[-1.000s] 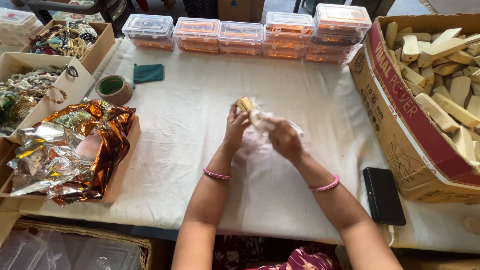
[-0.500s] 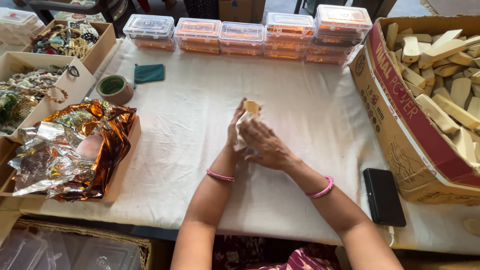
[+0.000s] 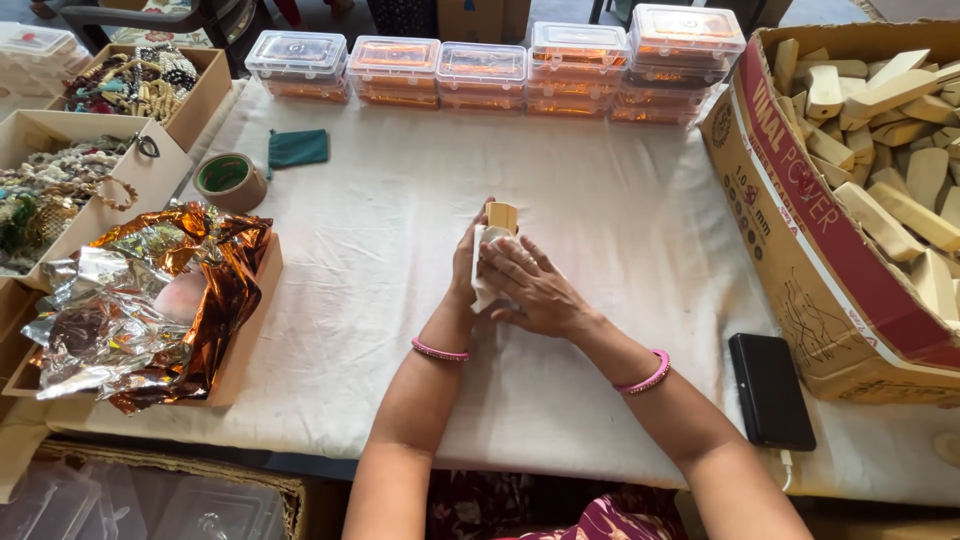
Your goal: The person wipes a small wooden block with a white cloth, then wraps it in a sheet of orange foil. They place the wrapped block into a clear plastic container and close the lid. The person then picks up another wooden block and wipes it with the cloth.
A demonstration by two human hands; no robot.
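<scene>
My left hand point(image 3: 465, 262) holds a small pale wooden block point(image 3: 502, 215) upright above the white tablecloth point(image 3: 380, 260), with a thin white wrapping point(image 3: 481, 290) folded around its lower part. My right hand point(image 3: 535, 288) lies flat over the wrapping and presses it against the block and my left palm. Only the block's top end shows above my fingers. Both wrists wear pink bangles.
A big cardboard box point(image 3: 800, 240) of wooden blocks stands at right, a black phone point(image 3: 770, 390) beside it. Clear lidded containers point(image 3: 480, 72) line the far edge. At left lie a tape roll point(image 3: 228, 180), a green cloth point(image 3: 297, 147), crumpled foil point(image 3: 140, 300) and trays of beaded jewellery point(image 3: 120, 85).
A second ago my hands were apart, pulling the wrapping around the block. My right hand has since closed over my left, flattening the wrapping against the block.
</scene>
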